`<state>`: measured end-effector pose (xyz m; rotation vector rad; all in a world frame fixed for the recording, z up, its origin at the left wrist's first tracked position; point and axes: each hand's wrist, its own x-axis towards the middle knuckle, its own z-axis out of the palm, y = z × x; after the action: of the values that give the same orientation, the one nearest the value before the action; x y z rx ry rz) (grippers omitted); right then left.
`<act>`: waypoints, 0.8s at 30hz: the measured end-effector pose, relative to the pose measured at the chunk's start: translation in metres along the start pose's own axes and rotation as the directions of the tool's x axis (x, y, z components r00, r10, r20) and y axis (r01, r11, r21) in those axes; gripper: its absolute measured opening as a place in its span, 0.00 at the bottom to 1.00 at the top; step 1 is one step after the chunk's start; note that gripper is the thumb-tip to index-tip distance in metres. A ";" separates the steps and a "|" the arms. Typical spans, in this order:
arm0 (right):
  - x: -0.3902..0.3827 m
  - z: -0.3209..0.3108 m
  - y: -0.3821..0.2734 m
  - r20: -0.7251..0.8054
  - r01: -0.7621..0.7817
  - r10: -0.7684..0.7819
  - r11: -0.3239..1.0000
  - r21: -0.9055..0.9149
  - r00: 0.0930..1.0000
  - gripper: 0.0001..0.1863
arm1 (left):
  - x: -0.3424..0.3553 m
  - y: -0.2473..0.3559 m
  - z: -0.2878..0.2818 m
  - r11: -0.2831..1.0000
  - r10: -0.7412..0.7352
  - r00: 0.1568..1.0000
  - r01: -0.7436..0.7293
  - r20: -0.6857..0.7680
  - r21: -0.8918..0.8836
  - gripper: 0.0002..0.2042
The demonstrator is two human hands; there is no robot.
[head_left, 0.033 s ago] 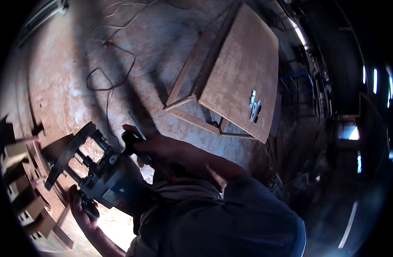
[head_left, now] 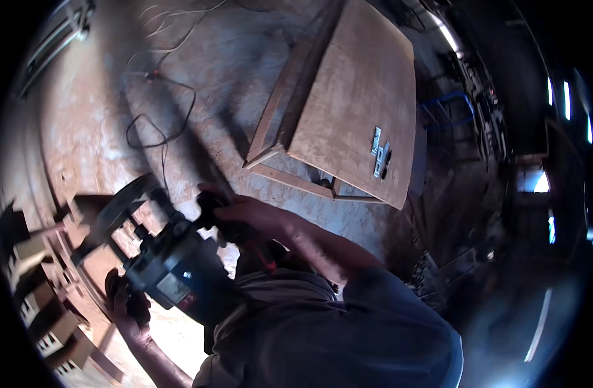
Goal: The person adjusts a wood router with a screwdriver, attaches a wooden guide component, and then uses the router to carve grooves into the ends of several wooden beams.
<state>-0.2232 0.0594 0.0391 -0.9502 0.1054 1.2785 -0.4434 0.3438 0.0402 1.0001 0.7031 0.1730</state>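
I hold a dark plunge router [head_left: 180, 271] tilted against my front. Its round black base [head_left: 118, 210] points up and to the left, joined to the body by two posts. My left hand [head_left: 127, 307] wraps round the black knob [head_left: 138, 306] on the near side. On the far side, my right hand [head_left: 244, 216] closes round the other black handle [head_left: 212, 204]. A small red part [head_left: 267, 258] shows below my right wrist, too dark to make out. The fingertips of my right hand are partly in shadow.
A wooden frame table with a plywood top [head_left: 358, 103] stands ahead to the right, with silver metal pieces [head_left: 379, 152] on it. A dark cord [head_left: 191, 107] loops across the dusty floor. Cut wooden pieces [head_left: 57, 330] are stacked at the left. A blue metal frame [head_left: 448, 107] stands beyond.
The router has shifted slightly right and turned a little, both hands moving with it. A thin bright rod seen by my right hand no longer shows. The surroundings have shifted slightly in view.
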 end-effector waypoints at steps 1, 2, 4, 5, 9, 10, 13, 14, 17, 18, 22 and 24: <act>-0.023 -0.035 -0.006 0.005 0.082 -0.084 0.988 0.127 0.996 0.33 | 0.012 -0.011 0.030 0.999 0.051 0.997 -0.050 0.055 -0.009 0.25; -0.039 -0.056 -0.004 -0.004 0.162 -0.167 0.952 0.259 0.986 0.34 | 0.026 -0.011 0.055 0.999 0.054 0.996 -0.053 0.077 -0.009 0.26; -0.070 -0.092 0.002 -0.202 0.266 -0.208 0.905 0.331 0.957 0.30 | 0.059 -0.010 0.110 0.988 -0.004 0.912 0.066 0.410 -0.137 0.28; -0.091 -0.105 -0.002 -0.242 0.271 -0.197 0.904 0.330 0.950 0.26 | 0.070 -0.015 0.138 0.986 -0.041 0.921 0.101 0.386 -0.134 0.28; -0.163 -0.140 -0.001 -0.416 0.446 -0.317 0.856 0.261 0.852 0.32 | 0.107 -0.038 0.231 0.955 -0.252 0.861 0.295 0.442 -0.029 0.26; -0.179 -0.147 -0.001 -0.426 0.507 -0.376 0.824 0.252 0.823 0.35 | 0.110 -0.041 0.255 0.940 -0.314 0.839 0.340 0.444 0.022 0.25; -0.216 -0.172 0.013 -0.449 0.578 -0.416 0.749 0.323 0.790 0.35 | 0.116 -0.057 0.320 0.896 -0.443 0.774 0.407 0.453 0.179 0.20; -0.225 -0.174 0.017 -0.474 0.588 -0.403 0.729 0.351 0.783 0.34 | 0.119 -0.060 0.336 0.888 -0.459 0.725 0.393 0.513 0.238 0.19; -0.241 -0.181 0.028 -0.558 0.622 -0.361 0.675 0.397 0.747 0.33 | 0.117 -0.063 0.386 0.844 -0.535 0.714 0.426 0.452 0.326 0.17; -0.247 -0.183 0.030 -0.578 0.636 -0.359 0.663 0.394 0.732 0.32 | 0.119 -0.065 0.401 0.831 -0.554 0.691 0.427 0.463 0.356 0.16; -0.257 -0.203 0.038 -0.631 0.623 -0.253 0.622 0.474 0.733 0.26 | 0.137 -0.078 0.432 0.717 -0.693 0.600 0.520 0.399 0.463 0.12; -0.261 -0.216 0.036 -0.642 0.602 -0.195 0.617 0.507 0.741 0.21 | 0.143 -0.084 0.450 0.692 -0.711 0.612 0.520 0.347 0.501 0.12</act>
<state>-0.2506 -0.2803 0.0277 -0.5730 0.7209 0.4054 -0.0719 0.0409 0.0604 1.0145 0.5457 -0.8700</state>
